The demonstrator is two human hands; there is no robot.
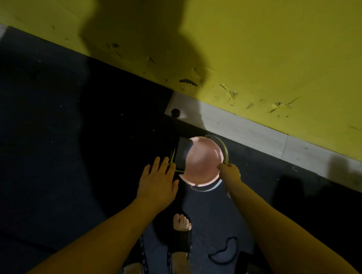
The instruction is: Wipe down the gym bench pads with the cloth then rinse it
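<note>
Pink bucket [203, 159], right hand [229, 172] gripping handle [225, 150]

Dim indoor room, seemingly a gym or utility area; the exact type cannot be confirmed. The floor [42, 142] is dark and matte, like rubber matting, and fills the left and lower frame. A yellow wall [261, 47] spans the upper frame, its paint scuffed and chipped low down. A pale skirting strip [238, 126] runs diagonally below it at centre right. A pink bucket [204, 158] stands on the floor at centre. At lower centre is a sandalled foot [182, 231].
</note>
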